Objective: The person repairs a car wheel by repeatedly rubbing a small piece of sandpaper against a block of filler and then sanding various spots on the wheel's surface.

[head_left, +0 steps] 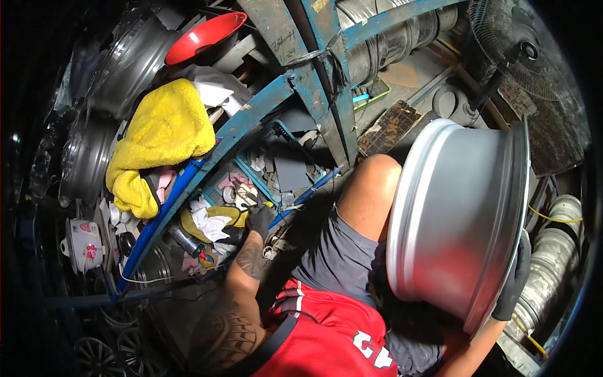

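Observation:
A large silver wheel rim (455,213) rests on its side against my raised knee, at the right of the head view. My right hand (516,279), in a dark glove, is closed round the rim's lower right edge. My left hand (259,220), also in a dark glove, reaches to the front of a blue crate (251,179) on the shelf. Its fingers are too dark and small to make out. Beside it lie a white cloth (209,221), a dark cylinder (185,240) and pink rags.
A yellow towel (160,138) hangs over the blue shelf frame (257,107). Behind it are a red bowl (206,39) and wrapped rims. A fan (527,50) stands at the upper right. More rims (553,251) are stacked at the far right, and a flowered pot (86,245) sits at left.

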### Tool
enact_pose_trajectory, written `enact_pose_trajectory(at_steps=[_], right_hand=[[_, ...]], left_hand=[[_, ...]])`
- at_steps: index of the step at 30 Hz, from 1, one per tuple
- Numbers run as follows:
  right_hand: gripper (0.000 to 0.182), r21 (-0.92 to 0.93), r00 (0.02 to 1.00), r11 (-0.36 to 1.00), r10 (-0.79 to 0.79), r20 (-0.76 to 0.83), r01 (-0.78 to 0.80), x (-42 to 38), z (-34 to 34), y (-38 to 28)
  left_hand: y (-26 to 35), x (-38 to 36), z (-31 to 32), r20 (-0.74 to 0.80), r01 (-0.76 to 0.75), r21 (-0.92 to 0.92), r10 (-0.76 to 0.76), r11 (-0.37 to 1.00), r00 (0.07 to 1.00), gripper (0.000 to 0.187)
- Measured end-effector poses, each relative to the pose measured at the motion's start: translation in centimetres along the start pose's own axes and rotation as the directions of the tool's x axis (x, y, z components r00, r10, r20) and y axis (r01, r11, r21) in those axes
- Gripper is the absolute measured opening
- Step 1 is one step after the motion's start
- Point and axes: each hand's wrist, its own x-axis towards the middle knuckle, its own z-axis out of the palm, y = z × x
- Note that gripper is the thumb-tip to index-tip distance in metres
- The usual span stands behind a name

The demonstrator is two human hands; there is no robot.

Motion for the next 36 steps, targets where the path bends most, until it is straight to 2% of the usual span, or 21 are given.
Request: enact_pose_trajectory(at_steps=[2, 3, 4, 5, 7, 9, 11, 13, 16, 18, 19, 22, 24, 26, 28, 30, 31, 33, 34, 35, 36], right_hand=[[0.039, -0.032, 1.0, 0.999, -0.006, -0.002, 0.006, 0.0, -0.1, 0.0], [0.038, -0.024, 1.0, 1.0, -0.01, -0.005, 0.01, 0.0, -0.2, 0.0], [0.038, -0.019, 1.0, 1.0, -0.013, -0.008, 0.013, -0.1, -0.2, -0.1], [0.038, 0.023, 1.0, 1.0, -0.005, -0.015, 0.005, -0.1, 0.0, -0.4], [0.038, -0.055, 1.0, 0.998, -0.026, -0.01, 0.025, 0.0, -0.1, -1.1], [0.038, -0.098, 1.0, 0.995, -0.01, -0.024, 0.007, -0.1, -0.1, -1.4], [0.038, -0.15, 1.0, 0.989, -0.022, -0.016, 0.019, -0.2, -0.2, -2.3], [0.04, -0.197, 0.999, 0.98, -0.031, -0.009, 0.029, -0.3, -0.3, -2.9], [0.039, -0.218, 0.998, 0.974, -0.054, 0.029, 0.059, -0.4, -0.4, -3.3], [0.039, -0.208, 0.996, 0.974, -0.087, 0.009, 0.087, -0.6, -0.4, -3.6], [0.039, -0.194, 0.996, 0.977, -0.086, 0.005, 0.085, -0.7, -0.5, -3.9], [0.04, -0.147, 0.995, 0.984, -0.103, -0.011, 0.1, -0.5, -1.0, -3.2], [0.039, -0.046, 0.99, 0.992, -0.12, -0.075, 0.117, -0.2, -0.8, -3.9], [0.042, -0.076, 0.988, 0.992, -0.111, -0.105, 0.103, 0.1, -1.3, -4.5], [0.045, 0.149, 0.997, 0.989, -0.01, -0.08, 0.022, 0.3, -2.0, -4.7], [0.049, 0.215, 0.992, 0.975, -0.03, -0.121, 0.056, 0.3, -2.6, -3.6], [0.051, 0.447, 0.992, 0.894, 0.034, -0.12, 0.023, 0.1, -2.9, -3.6], [0.056, 0.747, 0.988, 0.665, 0.108, -0.106, 0.008, -0.1, -3.7, -3.9], [0.056, 0.737, 0.97, 0.658, 0.045, -0.239, 0.152, 0.0, -3.8, -3.5], [0.055, 0.344, 0.882, 0.863, -0.21, -0.423, 0.37, 0.4, -2.9, -0.6], [0.055, 0.457, 0.889, 0.815, -0.144, -0.434, 0.355, 0.4, -3.0, -0.8]], left_hand=[[1.6, -1.2, 1.7, 0.079, -0.065, 0.082, 0.058, 0.995, 0.995, 0.009], [2.2, -1.0, 2.1, 0.235, -0.307, 0.362, 0.233, 0.88, 0.944, 0.009], [2.9, -0.4, 3.0, 0.274, -0.063, -0.054, 0.075, 0.997, 0.959, 0.007], [5.4, -2.4, 5.2, 0.376, -0.388, 0.146, 0.312, 0.91, 0.873, 0.007], [7.9, -2.9, 7.6, 0.491, -0.011, -0.204, 0.113, 0.979, 0.864, 0.02], [10.3, -4.0, 10.6, 0.57, -0.305, -0.096, 0.303, 0.948, 0.763, 0.018], [14.5, -7.2, 13.3, 0.755, -0.858, 0.127, 0.513, 0.498, 0.409, 0.016], [15.7, -8.0, 15.0, 0.694, -0.714, 0.153, 0.44, 0.684, 0.57, 0.018], [16.4, -8.9, 17.8, 0.686, -0.47, -0.101, 0.403, 0.877, 0.606, 0.034], [17.6, -11.3, 20.5, 0.708, 0.017, -0.365, 0.266, 0.931, 0.654, 0.054], [18.0, -12.7, 21.8, 0.695, -0.081, -0.298, 0.274, 0.951, 0.665, 0.064], [21.3, -17.0, 25.5, 0.768, 0.088, -0.388, 0.269, 0.918, 0.582, 0.068], [24.5, -21.1, 29.0, 0.866, -0.132, -0.414, 0.435, 0.9, 0.246, 0.064], [27.7, -27.3, 32.9, 0.819, -0.483, -0.45, 0.563, 0.751, 0.112, 0.045], [30.4, -33.2, 37.2, 0.714, -0.526, -0.663, 0.661, 0.533, -0.229, 0.027], [33.5, -40.9, 40.2, 0.774, -0.698, -0.612, 0.464, 0.372, -0.431, 0.014], [35.3, -43.6, 42.7, 0.776, -0.675, -0.631, 0.279, 0.384, -0.566, 0.018], [35.0, -46.1, 48.4, 0.801, -0.773, -0.585, 0.025, 0.246, -0.599, 0.031], [34.8, -47.5, 51.0, 0.84, -0.842, -0.478, -0.149, 0.252, -0.521, 0.032], [34.4, -48.8, 53.8, 0.848, -0.904, -0.317, -0.34, 0.289, -0.406, 0.024], [33.7, -49.8, 56.4, 0.805, -0.948, -0.148, -0.522, 0.282, -0.281, 0.017]])
